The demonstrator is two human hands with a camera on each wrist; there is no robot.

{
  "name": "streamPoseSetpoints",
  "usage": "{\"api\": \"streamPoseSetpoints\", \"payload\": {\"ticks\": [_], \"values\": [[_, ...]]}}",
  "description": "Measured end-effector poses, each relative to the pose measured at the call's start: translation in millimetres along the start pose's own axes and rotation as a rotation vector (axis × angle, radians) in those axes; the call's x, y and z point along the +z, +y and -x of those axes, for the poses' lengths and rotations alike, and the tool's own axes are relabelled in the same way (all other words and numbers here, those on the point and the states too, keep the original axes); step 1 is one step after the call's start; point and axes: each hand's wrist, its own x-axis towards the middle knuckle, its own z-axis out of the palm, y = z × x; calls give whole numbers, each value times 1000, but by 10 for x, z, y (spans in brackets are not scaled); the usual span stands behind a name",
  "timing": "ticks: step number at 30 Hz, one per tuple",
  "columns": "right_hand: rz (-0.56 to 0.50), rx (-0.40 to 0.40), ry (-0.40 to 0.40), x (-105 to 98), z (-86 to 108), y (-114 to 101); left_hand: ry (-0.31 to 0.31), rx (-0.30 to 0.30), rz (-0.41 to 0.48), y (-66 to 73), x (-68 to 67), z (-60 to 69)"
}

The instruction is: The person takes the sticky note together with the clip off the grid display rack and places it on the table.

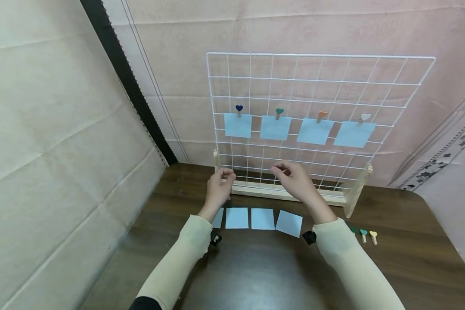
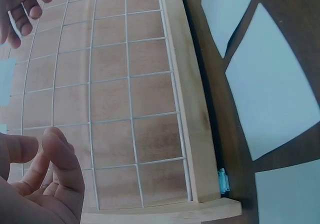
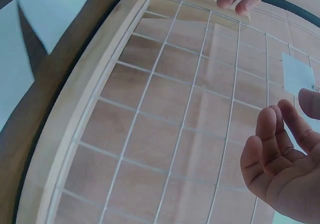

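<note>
A white wire grid panel (image 1: pixel 279 90) stands upright in a pale wooden base (image 1: pixel 263 190). Blue paper squares (image 1: pixel 238 125) hang on it in a row, each under a heart-topped clip (image 1: pixel 279 111). My left hand (image 1: pixel 219 187) is held up before the grid's lower left, thumb and fingers bent loosely, with nothing seen between them. Farther right, my right hand (image 1: pixel 294 178) hovers in front of the grid below the hanging papers. Its fingers (image 3: pixel 265 134) curve softly and hold nothing visible. On the table, more blue squares (image 1: pixel 237 218) lie in a row between my forearms.
Several heart-topped clips (image 1: pixel 373 237) lie on the brown table (image 1: pixel 263 267), right of my right sleeve. A small light-blue object (image 2: pixel 223 181) sits by the wooden base in the left wrist view. Pale cloth (image 1: pixel 170 64) hangs behind and at both sides.
</note>
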Motion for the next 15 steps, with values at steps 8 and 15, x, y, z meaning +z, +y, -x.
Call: {"api": "streamPoseSetpoints", "payload": {"ticks": [8,15], "values": [[-61,-32,44,63,-193,-199,46,40,68,105,-4,-75],[-150,-98,91,125,-372,-395,75,65,95,227,-53,-148]]}}
